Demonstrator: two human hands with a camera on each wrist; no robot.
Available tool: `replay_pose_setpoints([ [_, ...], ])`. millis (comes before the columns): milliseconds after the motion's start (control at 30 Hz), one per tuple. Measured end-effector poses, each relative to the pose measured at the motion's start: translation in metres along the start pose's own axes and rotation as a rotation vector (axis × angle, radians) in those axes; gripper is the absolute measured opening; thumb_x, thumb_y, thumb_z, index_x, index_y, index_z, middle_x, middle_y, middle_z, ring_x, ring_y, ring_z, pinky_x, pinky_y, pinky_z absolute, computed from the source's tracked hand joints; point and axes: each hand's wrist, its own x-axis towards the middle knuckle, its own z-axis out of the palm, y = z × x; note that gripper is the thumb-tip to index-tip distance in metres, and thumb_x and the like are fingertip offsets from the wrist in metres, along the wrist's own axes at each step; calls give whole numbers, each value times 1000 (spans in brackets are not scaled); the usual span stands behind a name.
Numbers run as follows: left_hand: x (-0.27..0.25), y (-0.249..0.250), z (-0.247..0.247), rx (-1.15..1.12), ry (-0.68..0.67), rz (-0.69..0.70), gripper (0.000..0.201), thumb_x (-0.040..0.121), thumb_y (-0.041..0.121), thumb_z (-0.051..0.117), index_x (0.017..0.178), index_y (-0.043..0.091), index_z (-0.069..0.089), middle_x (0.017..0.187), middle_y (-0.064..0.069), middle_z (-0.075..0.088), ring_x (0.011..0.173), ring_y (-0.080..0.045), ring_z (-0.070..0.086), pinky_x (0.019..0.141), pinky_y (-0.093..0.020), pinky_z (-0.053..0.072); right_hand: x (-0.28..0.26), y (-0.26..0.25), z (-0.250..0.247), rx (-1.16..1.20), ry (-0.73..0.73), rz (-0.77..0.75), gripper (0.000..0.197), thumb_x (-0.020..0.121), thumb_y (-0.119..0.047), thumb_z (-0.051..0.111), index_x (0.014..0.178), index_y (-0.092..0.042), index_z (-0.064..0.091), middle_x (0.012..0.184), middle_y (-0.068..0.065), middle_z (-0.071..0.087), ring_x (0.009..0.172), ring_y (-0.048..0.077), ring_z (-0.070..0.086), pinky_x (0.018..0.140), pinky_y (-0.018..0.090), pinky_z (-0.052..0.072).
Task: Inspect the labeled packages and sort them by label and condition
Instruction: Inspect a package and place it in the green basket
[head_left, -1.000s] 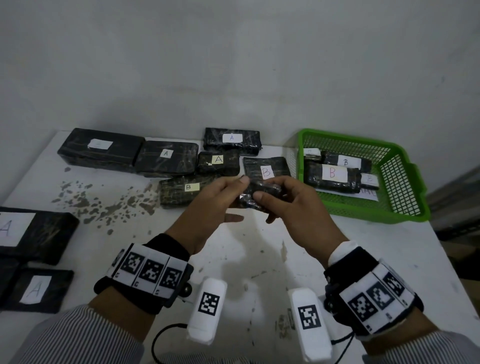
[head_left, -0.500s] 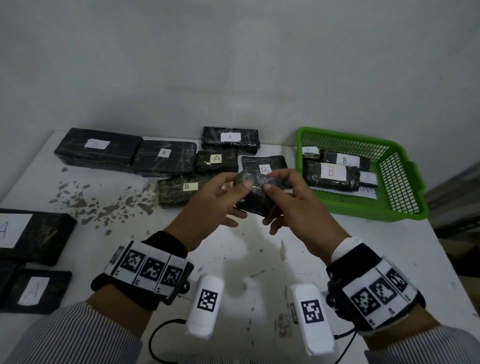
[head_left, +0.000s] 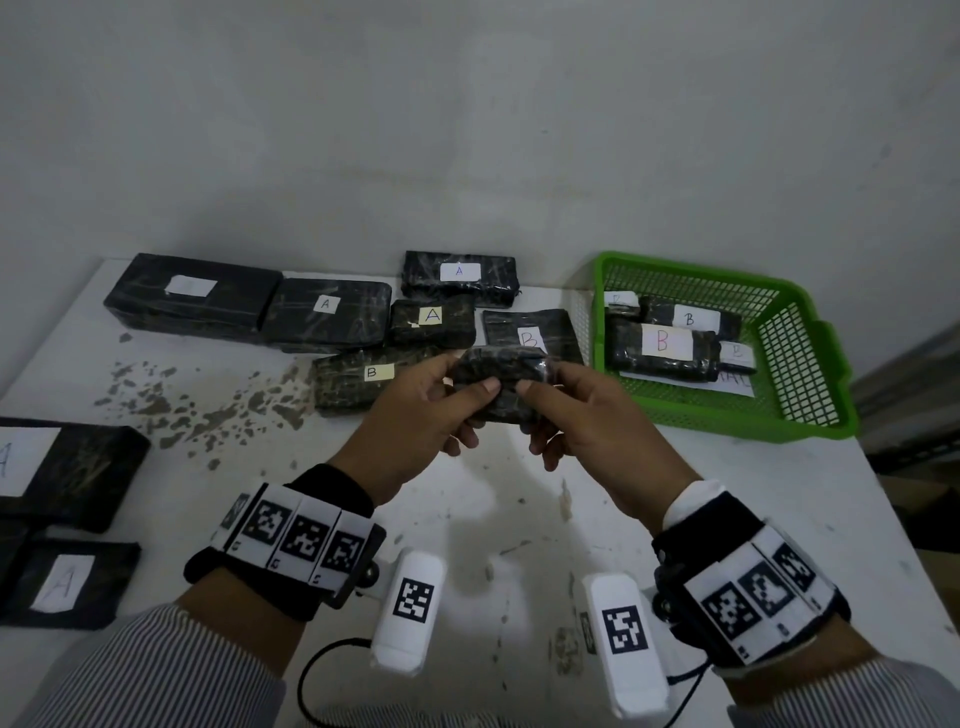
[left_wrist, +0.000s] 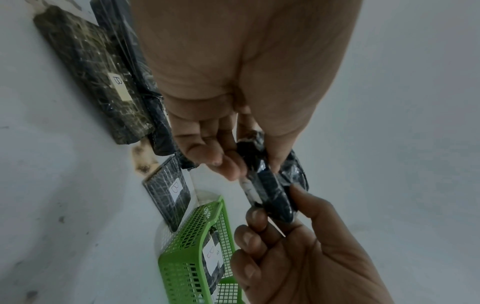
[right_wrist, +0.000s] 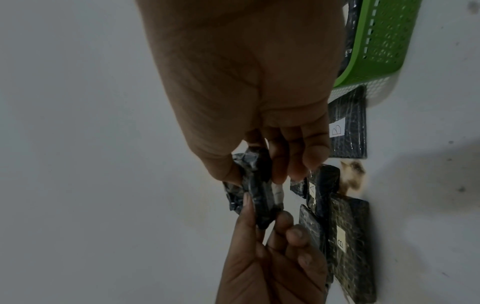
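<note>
Both hands hold one small black wrapped package (head_left: 500, 378) in the air above the table's middle. My left hand (head_left: 457, 400) pinches its left end between thumb and fingers. My right hand (head_left: 540, 400) pinches its right end the same way. The package (left_wrist: 270, 191) shows crinkled shiny wrap and a strip of white label along one edge; the letter on it is hidden. In the right wrist view the package (right_wrist: 255, 191) hangs between both thumbs. Packages marked A (head_left: 432, 315) and B (head_left: 371, 372) lie behind the hands.
A green mesh basket (head_left: 800, 364) at the back right holds several B packages (head_left: 662, 340). A row of black packages (head_left: 192, 299) lines the back edge by the wall. Two A packages (head_left: 62, 582) lie at the left edge. Chipped paint marks the table (head_left: 208, 410).
The hands have lifted the small package a little and turned it between the fingers. Its dark back face now tilts toward me. Both thumbs sit closer together on it.
</note>
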Motion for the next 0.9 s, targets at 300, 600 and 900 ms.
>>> replay_pose_setpoints([
  [300, -1, -1, 7, 0, 38, -37, 32, 91, 35, 72, 115, 15, 67, 106, -9, 77, 87, -23, 77, 72, -32, 62, 1, 6, 6, -437, 129, -199, 15, 90, -30, 75, 99, -19, 71, 69, -9, 62, 58, 7, 50, 58, 30, 45],
  [600, -4, 5, 8, -102, 5, -121, 21, 94, 38, 67, 101, 22, 77, 94, 5, 77, 95, -22, 65, 76, -34, 51, -7, -10, 6, -628, -2, -327, 15, 89, -18, 76, 101, -16, 68, 71, -9, 51, 62, 6, 45, 59, 18, 37],
  [900, -8, 6, 4, 39, -46, -25, 31, 98, 30, 56, 97, 3, 71, 85, -5, 76, 74, -16, 70, 68, -33, 47, -6, -10, 4, -390, 23, -172, 48, 79, -69, 56, 105, -30, 68, 98, -2, 68, 88, 14, 65, 82, 51, 58],
])
